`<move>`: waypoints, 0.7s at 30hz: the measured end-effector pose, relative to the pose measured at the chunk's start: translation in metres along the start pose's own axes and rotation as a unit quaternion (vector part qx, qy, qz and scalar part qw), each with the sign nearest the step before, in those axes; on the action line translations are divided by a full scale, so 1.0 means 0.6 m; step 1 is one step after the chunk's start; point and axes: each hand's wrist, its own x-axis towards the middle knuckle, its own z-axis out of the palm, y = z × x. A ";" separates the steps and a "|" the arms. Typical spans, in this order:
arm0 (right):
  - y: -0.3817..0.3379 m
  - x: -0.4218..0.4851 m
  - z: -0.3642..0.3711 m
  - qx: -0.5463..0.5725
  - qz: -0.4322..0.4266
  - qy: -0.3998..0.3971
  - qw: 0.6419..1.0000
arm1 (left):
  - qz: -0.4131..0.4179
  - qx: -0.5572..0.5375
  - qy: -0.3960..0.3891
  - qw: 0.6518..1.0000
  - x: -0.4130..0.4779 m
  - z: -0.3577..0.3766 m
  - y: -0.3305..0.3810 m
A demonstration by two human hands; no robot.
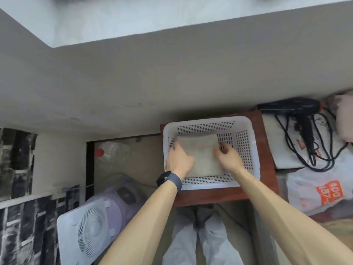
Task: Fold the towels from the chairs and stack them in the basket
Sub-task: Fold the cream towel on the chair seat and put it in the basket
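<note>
Pale trousers (202,243) fill the bottom of the view, and 2 bare forearms reach forward over them to the basket (208,121). A dark watch (168,178) sits on the left wrist.

1 folded, off-white towel (200,155) lies flat in the white, perforated basket, towards its left side, so part of the slotted floor shows on the right. The left hand (179,159) grips the towel's left edge: its thumb lies on top of the cloth and its fingers curl down between the cloth and the basket's left wall. The right hand (228,158) holds the towel's right edge, fingers curled at the edge and thumb on the cloth. Whether any towel lies below this 1 cannot be told.

The basket stands on a small reddish-brown table (265,150) set against a grey wall. Just right of the table a black dryer (290,107) lies with its cord looped over pale cloth, and nearer the camera is a plastic bag (315,192) with an orange label. Left of the table, lower down, a clear bottle (112,152) with a red cap lies on its side, and a white and lilac fan (89,228) sits beside the left forearm.
</note>
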 end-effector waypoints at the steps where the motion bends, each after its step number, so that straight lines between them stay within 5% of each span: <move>1: 0.000 -0.004 0.002 -0.041 -0.011 0.034 0.998 | 0.033 0.030 0.014 0.999 -0.005 0.003 0.001; 4: 0.003 -0.021 0.008 -0.146 -0.084 0.108 0.980 | 0.164 0.210 0.062 0.962 -0.013 0.019 -0.013; 8: 0.008 -0.030 0.023 -0.341 -0.257 0.089 0.900 | 0.254 0.380 0.024 0.889 0.019 0.037 -0.047; 13: 0.015 0.013 0.042 -0.466 -0.281 -0.048 0.838 | 0.234 0.504 -0.016 0.831 0.066 0.038 -0.075; 21: 0.038 0.057 0.056 -0.500 -0.287 -0.046 0.816 | 0.154 0.606 -0.013 0.780 0.097 0.076 -0.071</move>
